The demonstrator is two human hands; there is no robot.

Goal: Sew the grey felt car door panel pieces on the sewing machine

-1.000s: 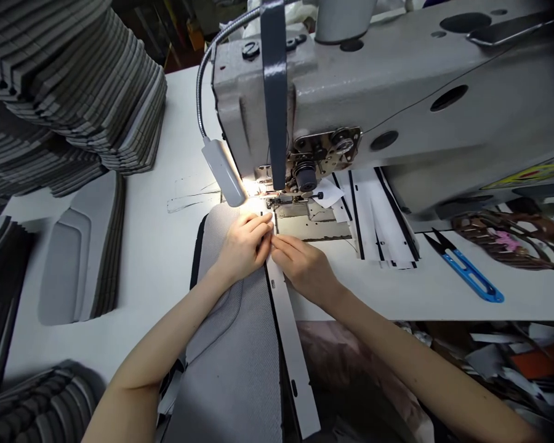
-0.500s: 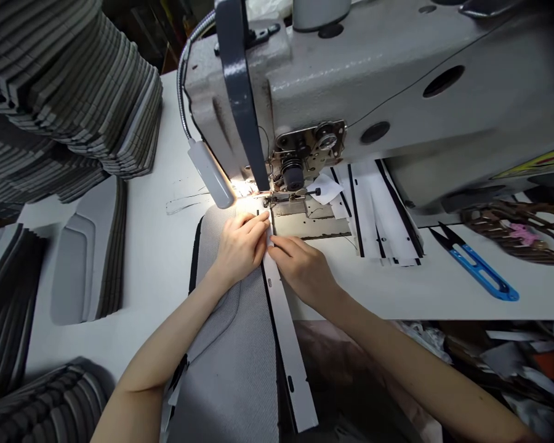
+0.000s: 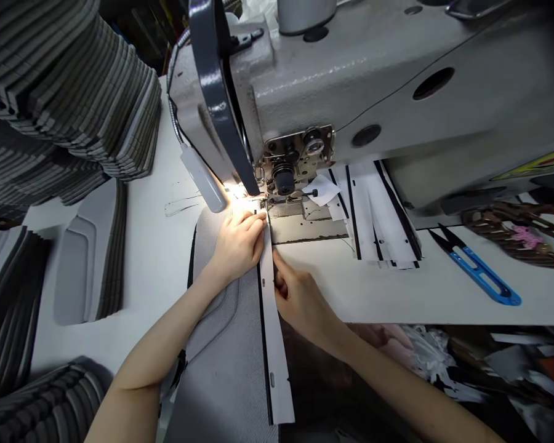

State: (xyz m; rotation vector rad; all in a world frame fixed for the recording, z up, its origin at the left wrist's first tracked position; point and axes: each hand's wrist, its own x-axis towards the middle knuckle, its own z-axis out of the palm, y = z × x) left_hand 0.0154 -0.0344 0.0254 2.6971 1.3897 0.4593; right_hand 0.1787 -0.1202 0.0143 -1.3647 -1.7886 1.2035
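Note:
My left hand [image 3: 240,245] lies with its fingers flat on a grey padded fabric panel [image 3: 233,363] and a long white strip [image 3: 277,351], just in front of the needle area. The strip has a black edge and small slots, and runs along the panel's right side toward me. My right hand [image 3: 302,301] is at the strip's right edge, index finger stretched along it and the other fingers curled. Its fingertips seem to hold that edge, partly hidden. The presser foot [image 3: 264,203] of the sewing machine [image 3: 300,92] is just beyond my left fingertips.
Tall stacks of grey panels [image 3: 87,92] stand at the left, with more panels [image 3: 92,246] nearer. White strips [image 3: 364,215] lie right of the needle. Blue thread snips [image 3: 480,271] and a brown hair clip [image 3: 512,237] rest further right. A lamp [image 3: 203,178] lights the needle area.
My right hand has slid down the strip toward me, and its index finger and thumb are further apart. The strip's near end has swung left. My left hand stays on the panel near the needle.

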